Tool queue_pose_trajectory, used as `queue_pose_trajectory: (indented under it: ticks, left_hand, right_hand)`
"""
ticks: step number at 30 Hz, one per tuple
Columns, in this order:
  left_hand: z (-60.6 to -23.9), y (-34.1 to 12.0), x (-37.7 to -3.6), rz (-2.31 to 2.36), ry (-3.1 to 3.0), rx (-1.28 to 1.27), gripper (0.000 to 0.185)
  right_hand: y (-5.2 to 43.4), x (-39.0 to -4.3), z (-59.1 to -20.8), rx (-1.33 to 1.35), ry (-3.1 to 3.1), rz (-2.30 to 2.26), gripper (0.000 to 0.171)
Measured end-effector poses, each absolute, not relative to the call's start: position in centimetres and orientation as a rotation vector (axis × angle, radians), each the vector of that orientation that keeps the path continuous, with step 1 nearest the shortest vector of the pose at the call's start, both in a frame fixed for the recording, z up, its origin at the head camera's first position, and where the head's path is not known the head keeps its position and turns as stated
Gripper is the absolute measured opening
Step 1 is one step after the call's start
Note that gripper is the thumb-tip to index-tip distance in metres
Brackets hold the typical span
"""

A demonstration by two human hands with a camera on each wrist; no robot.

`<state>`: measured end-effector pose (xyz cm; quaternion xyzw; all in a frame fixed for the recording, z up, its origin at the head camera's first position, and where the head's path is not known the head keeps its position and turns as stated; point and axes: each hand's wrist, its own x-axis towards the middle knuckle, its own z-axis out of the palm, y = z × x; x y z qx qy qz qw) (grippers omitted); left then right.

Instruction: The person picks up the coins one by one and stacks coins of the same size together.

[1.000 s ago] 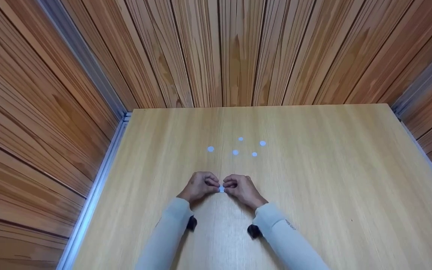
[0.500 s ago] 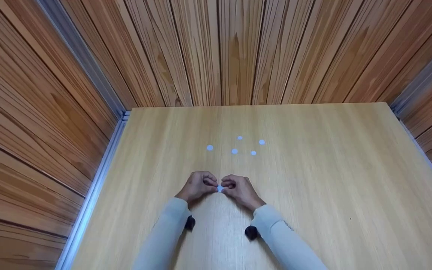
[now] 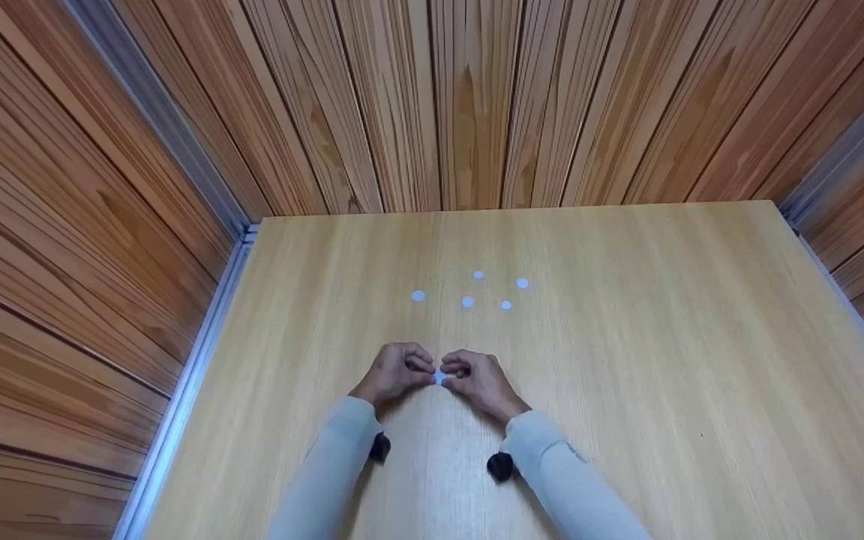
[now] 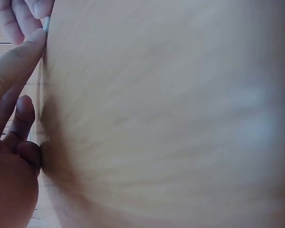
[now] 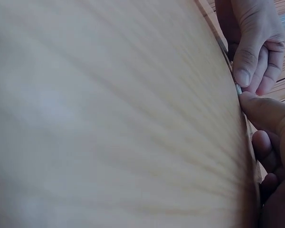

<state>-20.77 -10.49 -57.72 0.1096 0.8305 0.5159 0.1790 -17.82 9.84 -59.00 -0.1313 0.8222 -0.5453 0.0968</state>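
Note:
My two hands meet at the near middle of the wooden table [image 3: 627, 337]. The left hand [image 3: 424, 369] and the right hand [image 3: 457, 370] both pinch one small pale disc [image 3: 440, 377] between their fingertips, low over the table. In the left wrist view the disc [image 4: 46, 23] shows edge-on above my left fingers [image 4: 14, 71]. The right wrist view has the disc [image 5: 238, 89] between my right thumb [image 5: 268, 114] and the left hand's fingers [image 5: 251, 52]. Several more pale discs [image 3: 467, 301] lie flat on the table beyond the hands.
Wood-panelled walls [image 3: 469, 105] close the table in at the back and on both sides. A metal rail [image 3: 199, 375] runs along the left edge. Black wrist cameras [image 3: 499, 466] sit under both pale sleeves.
Both hands stay together on the disc in the same spot. Only the head view has shifted slightly.

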Motion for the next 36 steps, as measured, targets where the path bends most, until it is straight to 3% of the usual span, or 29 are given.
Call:
queue_pose_trajectory:
  ticks: [16, 27, 36]
  left_hand:
    - [-57.4, -11.2, -22.0, 1.633, 2.331, 0.354, 0.022]
    - [-56.7, -12.7, -24.1, 1.861, 2.250, 0.053, 0.027]
    - [-56.8, -12.8, -26.0, 1.902, 2.366, 0.059, 0.028]
  right_hand:
    - [10.1, -18.1, -58.9, -0.421, 2.468, -1.623, 0.029]
    - [10.0, -17.9, -59.1, -0.379, 2.424, -1.620, 0.029]
    - [9.9, -17.9, -59.2, -0.374, 2.425, -1.626, 0.029]
